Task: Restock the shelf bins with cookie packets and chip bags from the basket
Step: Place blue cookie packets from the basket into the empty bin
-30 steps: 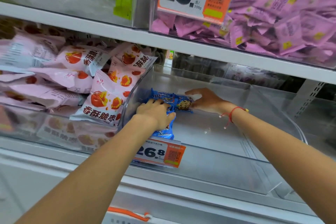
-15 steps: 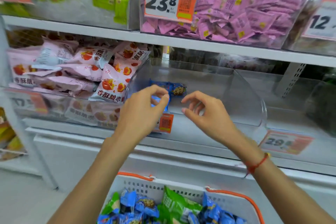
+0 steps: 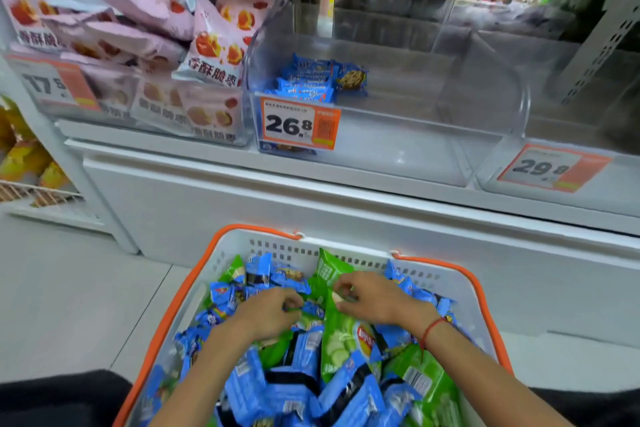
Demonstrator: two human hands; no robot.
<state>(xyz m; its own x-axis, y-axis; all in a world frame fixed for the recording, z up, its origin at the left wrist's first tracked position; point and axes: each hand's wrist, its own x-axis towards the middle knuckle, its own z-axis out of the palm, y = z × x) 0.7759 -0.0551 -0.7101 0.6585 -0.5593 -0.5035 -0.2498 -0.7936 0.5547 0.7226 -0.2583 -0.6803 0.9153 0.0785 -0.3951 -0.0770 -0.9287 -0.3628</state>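
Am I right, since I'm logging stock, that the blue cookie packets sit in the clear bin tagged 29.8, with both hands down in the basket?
Not quite. The head view shows the blue cookie packets in the clear bin tagged 26.8, not 29.8. The rest holds: left hand and right hand are in the basket.

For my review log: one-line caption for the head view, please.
Both hands, left hand and right hand, reach into the basket of cookie packets below a near-empty bin.

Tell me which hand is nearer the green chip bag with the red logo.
Right. The right hand rests on the green chip bag; the left hand is beside it, on blue cookie packets.
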